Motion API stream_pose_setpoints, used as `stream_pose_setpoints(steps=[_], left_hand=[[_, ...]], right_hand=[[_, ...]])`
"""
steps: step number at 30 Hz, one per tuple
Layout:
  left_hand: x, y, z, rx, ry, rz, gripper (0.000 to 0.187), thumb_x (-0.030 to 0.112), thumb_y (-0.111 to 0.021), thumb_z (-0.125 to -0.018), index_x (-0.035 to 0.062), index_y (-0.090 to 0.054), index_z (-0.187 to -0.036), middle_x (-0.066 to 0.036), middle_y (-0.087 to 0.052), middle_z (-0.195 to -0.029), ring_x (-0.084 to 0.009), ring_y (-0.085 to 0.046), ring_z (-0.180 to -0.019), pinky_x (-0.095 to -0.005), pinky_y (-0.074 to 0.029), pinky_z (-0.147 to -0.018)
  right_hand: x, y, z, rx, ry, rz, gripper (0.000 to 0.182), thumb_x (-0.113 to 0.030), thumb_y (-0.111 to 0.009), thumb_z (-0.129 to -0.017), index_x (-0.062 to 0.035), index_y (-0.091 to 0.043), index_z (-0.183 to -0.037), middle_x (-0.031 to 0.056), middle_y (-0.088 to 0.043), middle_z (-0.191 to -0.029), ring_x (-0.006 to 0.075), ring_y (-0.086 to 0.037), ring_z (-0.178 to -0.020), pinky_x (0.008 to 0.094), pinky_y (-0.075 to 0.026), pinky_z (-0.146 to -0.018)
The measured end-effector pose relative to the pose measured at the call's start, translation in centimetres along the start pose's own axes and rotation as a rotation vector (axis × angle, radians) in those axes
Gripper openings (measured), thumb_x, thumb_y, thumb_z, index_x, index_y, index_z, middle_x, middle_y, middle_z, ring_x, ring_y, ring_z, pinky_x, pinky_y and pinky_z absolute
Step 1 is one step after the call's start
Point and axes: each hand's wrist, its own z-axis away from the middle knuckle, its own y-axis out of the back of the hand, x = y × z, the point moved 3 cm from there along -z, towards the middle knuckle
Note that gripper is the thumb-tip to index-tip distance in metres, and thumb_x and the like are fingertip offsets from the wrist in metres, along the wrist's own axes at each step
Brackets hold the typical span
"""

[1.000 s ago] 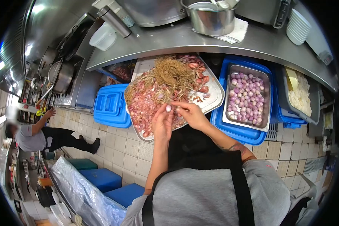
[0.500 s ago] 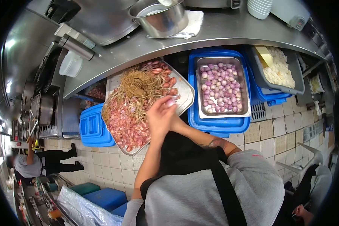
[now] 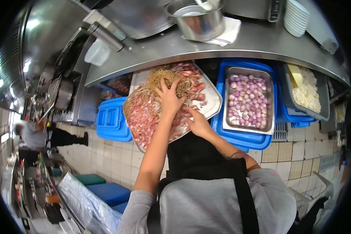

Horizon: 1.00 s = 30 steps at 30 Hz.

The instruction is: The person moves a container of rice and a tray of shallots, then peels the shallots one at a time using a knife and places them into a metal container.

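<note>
Papery pink shallot skins [image 3: 146,117] and a heap of dry, straw-coloured roots [image 3: 156,78] cover much of a shallow metal tray [image 3: 213,90]. My left hand [image 3: 170,97] lies over the roots with its fingers spread. Lower on the tray, my right hand [image 3: 199,123] reaches in among the skins, its fingers apart and no shallot visible in it. Unpeeled reddish shallots [image 3: 199,87] lie along the tray's far right side. To the right, a deep steel pan [image 3: 227,121] holds many peeled purple-white shallots [image 3: 249,99].
The steel pan rests on a blue lidded bin [image 3: 245,142]. A grey tub [image 3: 314,112] of pale chopped food stands further right. Above runs a steel counter [image 3: 152,52] with a metal pot [image 3: 199,27]. Another person [image 3: 35,134] stands at the far left.
My hands, earlier held together around a shallot, have separated. My left hand now lies spread on the roots, my right on the skins. The camera view has shifted.
</note>
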Motion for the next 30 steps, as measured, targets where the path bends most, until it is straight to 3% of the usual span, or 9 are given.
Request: stream_pose_setpoints(steps=[2, 3, 7, 11, 14, 19, 22, 26, 30], left_hand=[[-2.8, -0.1, -0.9, -0.034, -0.097, 0.071, 0.062, 0.003, -0.071, -0.066, 0.0232, -0.051, -0.121, -0.022, -0.033, -0.136, -0.0481, -0.036, -0.12, -0.0472, -0.038, -0.097], [-3.4, 0.4, -1.2, 0.01, -0.1, 0.135, 0.05, 0.0, -0.068, -0.068, 0.0168, -0.055, -0.113, -0.022, -0.045, -0.123, -0.0437, -0.046, -0.111, -0.0446, -0.041, -0.093], [-7.2, 2.7, -3.9, 0.154, -0.149, 0.301, 0.031, -0.006, -0.061, -0.068, 0.0065, -0.062, -0.096, -0.017, -0.061, -0.089, -0.0345, -0.059, -0.089, -0.0383, -0.045, -0.08], [-7.9, 6.4, -4.1, 0.187, -0.061, 0.407, 0.025, -0.007, -0.06, -0.068, 0.0052, -0.062, -0.09, -0.021, -0.062, -0.089, -0.0369, -0.059, -0.091, -0.0387, -0.045, -0.081], [-8.1, 8.6, -4.0, 0.298, -0.099, 0.324, 0.024, -0.006, -0.06, -0.068, 0.0049, -0.065, -0.088, -0.01, -0.062, -0.071, -0.0146, -0.052, -0.054, -0.0272, -0.043, -0.055], [-6.9, 13.2, -3.3, 0.456, -0.154, 0.195, 0.017, -0.001, -0.062, -0.07, 0.0037, -0.067, -0.085, -0.012, -0.061, -0.068, -0.0136, -0.051, -0.055, -0.0283, -0.042, -0.055], [-6.5, 15.3, -2.7, 0.35, 0.025, 0.249, 0.017, -0.002, -0.063, -0.068, 0.003, -0.067, -0.084, -0.02, -0.062, -0.081, -0.0333, -0.06, -0.074, -0.0373, -0.047, -0.07], [-6.3, 16.2, -2.8, 0.376, 0.076, 0.338, 0.018, 0.0, -0.062, -0.068, 0.0044, -0.069, -0.085, -0.018, -0.061, -0.069, -0.0284, -0.059, -0.061, -0.0348, -0.046, -0.061], [-7.0, 13.8, -4.4, 0.422, 0.22, 0.543, 0.018, 0.003, -0.064, -0.069, 0.0063, -0.07, -0.086, -0.009, -0.057, -0.056, -0.0119, -0.048, -0.048, -0.0282, -0.04, -0.05]], right_hand=[[-0.3, 0.5, 0.2, -0.018, 0.039, 0.205, 0.028, -0.006, -0.058, -0.084, 0.0011, -0.049, -0.11, 0.0177, -0.055, -0.095, 0.0259, -0.061, -0.055, 0.0352, -0.051, -0.055], [-0.2, 0.9, 0.2, 0.015, 0.246, 0.293, 0.025, -0.006, -0.058, -0.083, 0.0014, -0.047, -0.104, 0.0185, -0.051, -0.097, 0.0255, -0.059, -0.053, 0.0361, -0.05, -0.056], [-0.1, 2.0, -0.1, -0.008, -0.001, 0.191, 0.024, -0.003, -0.057, -0.083, 0.0005, -0.045, -0.102, 0.0212, -0.048, -0.101, 0.024, -0.062, -0.061, 0.0327, -0.05, -0.054], [0.3, 2.9, -0.5, -0.029, -0.065, 0.165, 0.029, -0.003, -0.058, -0.083, 0.0003, -0.046, -0.109, 0.0195, -0.048, -0.101, 0.0236, -0.062, -0.063, 0.0288, -0.054, -0.052], [0.2, 2.9, -0.5, -0.023, -0.055, 0.178, 0.028, -0.002, -0.058, -0.082, 0.0004, -0.048, -0.108, 0.0193, -0.048, -0.101, 0.0233, -0.062, -0.066, 0.0289, -0.055, -0.053], [0.5, 2.8, -0.6, -0.002, -0.026, 0.149, 0.028, 0.0, -0.058, -0.081, 0.0011, -0.051, -0.108, 0.0173, -0.049, -0.099, 0.0212, -0.061, -0.063, 0.0276, -0.054, -0.051], [0.7, 2.9, -0.7, -0.012, -0.042, 0.138, 0.028, 0.0, -0.057, -0.081, 0.001, -0.051, -0.109, 0.0163, -0.049, -0.099, 0.0194, -0.061, -0.061, 0.0269, -0.054, -0.051], [0.9, 2.7, -0.8, -0.017, -0.058, 0.092, 0.027, 0.0, -0.055, -0.083, 0.0005, -0.051, -0.11, 0.0139, -0.05, -0.098, 0.0168, -0.06, -0.058, 0.0258, -0.052, -0.051], [0.6, 2.7, -0.8, 0.005, -0.051, 0.101, 0.025, 0.0, -0.052, -0.086, 0.0002, -0.051, -0.111, 0.0124, -0.052, -0.095, 0.015, -0.06, -0.055, 0.0247, -0.049, -0.05]])
